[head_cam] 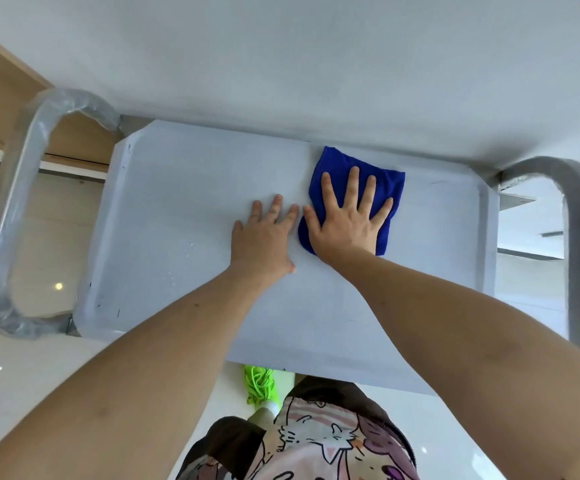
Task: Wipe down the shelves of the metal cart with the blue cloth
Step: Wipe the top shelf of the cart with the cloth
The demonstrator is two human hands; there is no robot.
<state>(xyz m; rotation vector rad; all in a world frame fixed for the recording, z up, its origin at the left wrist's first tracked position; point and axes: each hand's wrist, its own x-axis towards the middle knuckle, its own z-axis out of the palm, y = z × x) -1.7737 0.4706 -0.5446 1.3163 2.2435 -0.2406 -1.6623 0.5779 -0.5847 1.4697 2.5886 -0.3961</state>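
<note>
Top shelf (184, 216) of metal cart seen from above, w/ wrapped tube handles at both ends: left handle (15, 216), right handle (579, 244). Blue cloth (390, 188) lies on shelf, right of centre, near the far edge. Right hand (345, 223) flat on cloth, fingers straight & spread, pressing it down, not gripping. Left hand (264, 240) just beside it, palm down on bare shelf, fingers relaxed, holding nothing. A few water droplets (181, 258) on shelf left of the hands. Green shoe (259, 384) below near edge, on pale floor.
</note>
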